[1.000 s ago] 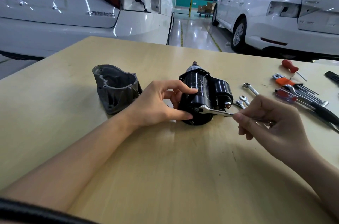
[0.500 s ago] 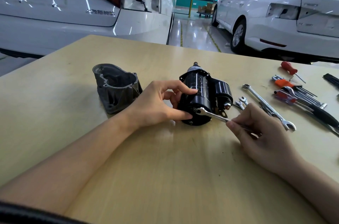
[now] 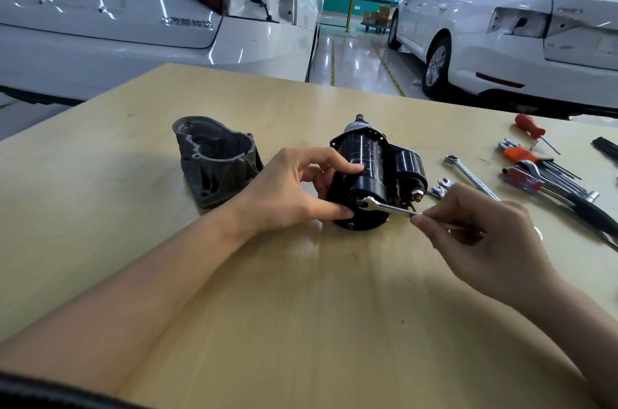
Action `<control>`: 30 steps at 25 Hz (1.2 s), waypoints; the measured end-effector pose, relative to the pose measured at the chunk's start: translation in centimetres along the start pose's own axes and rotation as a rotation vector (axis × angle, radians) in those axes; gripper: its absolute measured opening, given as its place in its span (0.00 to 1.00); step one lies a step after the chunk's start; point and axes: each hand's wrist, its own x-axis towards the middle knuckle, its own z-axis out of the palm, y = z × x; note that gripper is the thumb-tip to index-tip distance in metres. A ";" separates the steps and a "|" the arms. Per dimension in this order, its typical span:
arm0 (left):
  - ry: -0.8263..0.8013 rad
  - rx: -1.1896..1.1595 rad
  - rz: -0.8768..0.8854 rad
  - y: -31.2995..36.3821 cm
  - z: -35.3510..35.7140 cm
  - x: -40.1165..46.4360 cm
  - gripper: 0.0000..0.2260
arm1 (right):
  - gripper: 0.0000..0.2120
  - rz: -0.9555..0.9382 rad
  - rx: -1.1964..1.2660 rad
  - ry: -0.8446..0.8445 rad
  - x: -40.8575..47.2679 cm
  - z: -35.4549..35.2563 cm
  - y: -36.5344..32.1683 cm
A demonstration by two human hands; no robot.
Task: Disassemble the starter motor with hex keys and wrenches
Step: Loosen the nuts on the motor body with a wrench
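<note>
The black starter motor [image 3: 364, 174] lies on its side in the middle of the wooden table [image 3: 301, 308], its end cap facing me. My left hand [image 3: 294, 187] grips the motor body, thumb low on the cap and index finger on top. My right hand [image 3: 475, 234] pinches the handle of a small silver open-end wrench [image 3: 384, 206]. The wrench's jaw sits on a bolt at the left of the end cap. A second bolt shows at the cap's lower edge. The solenoid [image 3: 409, 167] sits on the motor's right side.
A grey cast housing [image 3: 217, 161] stands left of the motor. To the right lie small wrenches [image 3: 441, 186], a long combination wrench [image 3: 471, 176], hex keys and orange and red screwdrivers [image 3: 531, 157]. Two white cars are parked beyond the table's far edge.
My right hand has swung the wrench handle down and toward me, then slightly back up, with the jaw staying on the end-cap bolt. My left hand kept its grip on the motor.
</note>
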 end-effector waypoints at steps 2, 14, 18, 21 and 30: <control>0.003 0.003 0.005 0.1 0.1 0.0 0.22 | 0.09 -0.060 -0.084 -0.007 0.7 -0.6 -0.4; -0.005 0.043 0.004 1.2 0.0 -0.3 0.21 | 0.06 -0.249 -0.337 -0.478 10.4 -4.0 -8.2; 0.010 0.042 -0.012 0.8 -0.1 -0.4 0.16 | 0.14 -0.298 -0.253 -0.455 11.3 -1.5 -9.6; 0.033 0.068 -0.053 0.5 -0.2 -0.2 0.14 | 0.21 -0.307 -0.168 -0.429 11.0 1.5 -9.5; 0.015 0.126 -0.066 0.3 -0.7 -0.8 0.21 | 0.07 -0.140 0.342 -0.153 8.3 4.6 -9.8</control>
